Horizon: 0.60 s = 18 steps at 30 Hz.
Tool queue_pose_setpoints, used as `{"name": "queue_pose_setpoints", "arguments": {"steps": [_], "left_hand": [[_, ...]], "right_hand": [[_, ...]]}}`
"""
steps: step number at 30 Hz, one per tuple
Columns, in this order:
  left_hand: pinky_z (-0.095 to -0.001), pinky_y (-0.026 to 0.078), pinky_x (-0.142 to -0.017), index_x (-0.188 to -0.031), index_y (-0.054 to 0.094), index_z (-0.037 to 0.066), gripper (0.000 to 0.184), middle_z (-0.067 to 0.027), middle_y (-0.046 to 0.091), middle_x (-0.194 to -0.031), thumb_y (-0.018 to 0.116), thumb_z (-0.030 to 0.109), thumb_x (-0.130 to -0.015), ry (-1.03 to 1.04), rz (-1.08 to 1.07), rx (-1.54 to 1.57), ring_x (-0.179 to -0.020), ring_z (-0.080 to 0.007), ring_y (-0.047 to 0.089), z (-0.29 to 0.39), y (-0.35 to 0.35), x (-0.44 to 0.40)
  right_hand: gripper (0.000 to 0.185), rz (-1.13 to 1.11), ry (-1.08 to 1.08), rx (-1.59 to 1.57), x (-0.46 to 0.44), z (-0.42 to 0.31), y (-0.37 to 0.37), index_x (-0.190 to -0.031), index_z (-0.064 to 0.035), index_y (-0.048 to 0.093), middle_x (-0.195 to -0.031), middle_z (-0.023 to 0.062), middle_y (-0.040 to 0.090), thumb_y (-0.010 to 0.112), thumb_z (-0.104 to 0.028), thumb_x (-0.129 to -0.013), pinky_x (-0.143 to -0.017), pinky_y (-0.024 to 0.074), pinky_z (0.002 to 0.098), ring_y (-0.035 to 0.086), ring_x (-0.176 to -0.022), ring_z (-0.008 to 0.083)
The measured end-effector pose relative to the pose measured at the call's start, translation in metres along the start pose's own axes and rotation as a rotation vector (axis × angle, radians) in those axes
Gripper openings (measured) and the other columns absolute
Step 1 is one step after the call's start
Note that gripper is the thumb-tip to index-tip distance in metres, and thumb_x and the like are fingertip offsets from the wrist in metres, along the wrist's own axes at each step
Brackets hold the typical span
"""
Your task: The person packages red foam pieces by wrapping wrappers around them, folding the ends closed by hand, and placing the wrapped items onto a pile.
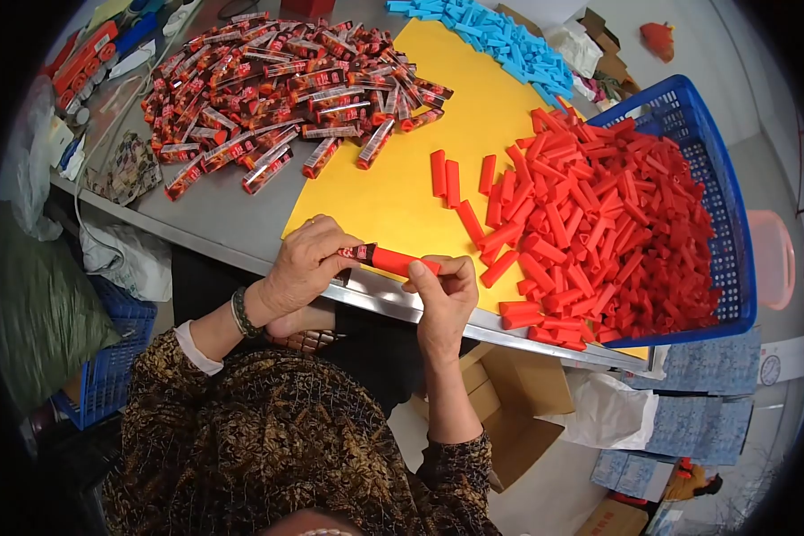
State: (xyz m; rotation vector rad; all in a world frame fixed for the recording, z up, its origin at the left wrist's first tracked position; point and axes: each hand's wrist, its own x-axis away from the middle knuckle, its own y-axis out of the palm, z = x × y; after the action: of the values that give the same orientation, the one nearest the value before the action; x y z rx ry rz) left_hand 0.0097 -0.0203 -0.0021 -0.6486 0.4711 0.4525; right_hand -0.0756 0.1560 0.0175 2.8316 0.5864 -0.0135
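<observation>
My left hand (305, 266), with a beaded bracelet at its wrist, is closed on a dark printed wrapper (359, 254) near the table's front edge. A plain red tube (393, 261) extends from the wrapper toward my right hand (445, 299). My right thumb and fingers pinch its far end. How deep the tube sits in the wrapper is hidden. To the right of my hands lies a heap of loose red tubes (554, 214), spilling from a tipped blue basket (740, 232). Beyond my left hand is a pile of printed wrapped tubes (281, 89).
A yellow sheet (366, 192) covers part of the grey metal table (214, 219). Light blue pieces (500, 40) are heaped at the back. An open cardboard box (518, 402) stands below the front edge. A camouflage-patterned cloth (127, 170) lies at the table's left.
</observation>
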Motion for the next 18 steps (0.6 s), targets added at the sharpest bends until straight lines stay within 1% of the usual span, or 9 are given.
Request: {"name": "queue_pose_setpoints", "arguments": {"steps": [3,4,5,6,8,9,12,15,18], "left_hand": [[-0.0289,0.05,-0.07,-0.102,0.066,0.001,0.028,-0.0066,0.063,-0.085,0.07,-0.003,-0.075,-0.053,-0.063,0.112,-0.079,-0.0176,0.062,-0.003,0.009,0.003],[-0.0278,0.05,-0.071,-0.104,0.066,0.001,0.028,-0.0058,0.064,-0.087,0.071,0.0,-0.076,-0.21,-0.099,0.242,-0.08,-0.0154,0.061,-0.005,0.013,0.006],[-0.0268,0.05,-0.072,-0.105,0.066,0.001,0.028,-0.0051,0.066,-0.09,0.071,0.002,-0.077,-0.367,-0.137,0.372,-0.081,-0.0132,0.061,-0.005,0.016,0.01],[-0.0257,0.05,-0.073,-0.106,0.066,0.002,0.029,-0.0043,0.067,-0.092,0.072,0.005,-0.079,-0.524,-0.172,0.501,-0.082,-0.011,0.061,-0.005,0.017,0.011],[-0.0233,0.05,-0.075,-0.108,0.065,0.0,0.026,-0.0032,0.067,-0.094,0.07,0.005,-0.082,-0.519,-0.148,0.572,-0.084,-0.0082,0.061,-0.004,0.016,0.01],[-0.0221,0.05,-0.076,-0.108,0.065,0.0,0.025,-0.0027,0.068,-0.095,0.069,0.005,-0.084,-0.517,-0.133,0.608,-0.085,-0.0068,0.06,-0.003,0.015,0.01],[-0.0234,0.051,-0.078,-0.109,0.064,-0.002,0.023,-0.0028,0.067,-0.094,0.066,0.006,-0.087,-0.543,-0.16,0.692,-0.086,-0.0084,0.061,0.001,0.013,0.007],[-0.019,0.05,-0.07,-0.113,0.061,-0.002,0.023,-0.0017,0.064,-0.093,0.061,0.007,-0.091,-0.55,-0.17,0.774,-0.076,-0.004,0.057,0.008,0.01,0.008],[-0.0179,0.048,-0.064,-0.113,0.061,-0.001,0.023,-0.0006,0.063,-0.09,0.061,0.009,-0.092,-0.59,-0.173,0.845,-0.069,-0.0031,0.055,0.009,0.009,0.01]], "right_hand": [[0.028,-0.05,0.014,0.197,-0.006,0.015,-0.001,-0.09,-0.0022,0.051,-0.074,0.0012,0.061,0.077,-0.008,-0.08,-0.058,0.045,0.0213,0.054,-0.063,0.0057],[0.029,-0.077,0.019,0.295,-0.007,0.018,-0.001,-0.091,-0.0016,0.051,-0.074,0.0012,0.061,0.077,-0.009,-0.08,-0.058,0.045,0.0216,0.054,-0.063,0.0059],[0.032,-0.123,0.021,0.377,-0.006,0.019,0.0,-0.097,0.0012,0.055,-0.081,0.0059,0.063,0.078,-0.01,-0.078,-0.061,0.0468,0.025,0.056,-0.066,0.0115],[0.033,-0.11,-0.1,0.428,-0.005,0.019,0.002,-0.098,0.0016,0.056,-0.084,0.0079,0.063,0.078,-0.011,-0.078,-0.063,0.0473,0.0261,0.057,-0.068,0.0139],[0.035,-0.091,-0.342,0.526,-0.004,0.018,0.006,-0.101,0.0024,0.057,-0.092,0.0118,0.064,0.078,-0.011,-0.077,-0.067,0.0484,0.0284,0.059,-0.073,0.0185],[0.034,-0.124,-0.371,0.533,-0.002,0.011,0.005,-0.104,0.0029,0.059,-0.103,0.0164,0.063,0.077,-0.007,-0.077,-0.075,0.0498,0.0315,0.063,-0.085,0.0254],[0.031,-0.208,-0.568,0.614,-0.004,0.008,0.004,-0.103,0.0026,0.059,-0.105,0.0175,0.064,0.075,-0.001,-0.077,-0.08,0.0504,0.0331,0.065,-0.094,0.0276],[0.032,-0.283,-0.532,0.606,-0.003,0.007,0.004,-0.104,0.0021,0.059,-0.107,0.0188,0.064,0.074,0.002,-0.076,-0.083,0.0502,0.034,0.065,-0.098,0.0299],[0.03,-0.252,-0.557,0.582,0.0,0.008,0.007,-0.103,0.0016,0.061,-0.104,0.0188,0.065,0.074,0.001,-0.076,-0.081,0.0508,0.0333,0.066,-0.095,0.0296]]}}
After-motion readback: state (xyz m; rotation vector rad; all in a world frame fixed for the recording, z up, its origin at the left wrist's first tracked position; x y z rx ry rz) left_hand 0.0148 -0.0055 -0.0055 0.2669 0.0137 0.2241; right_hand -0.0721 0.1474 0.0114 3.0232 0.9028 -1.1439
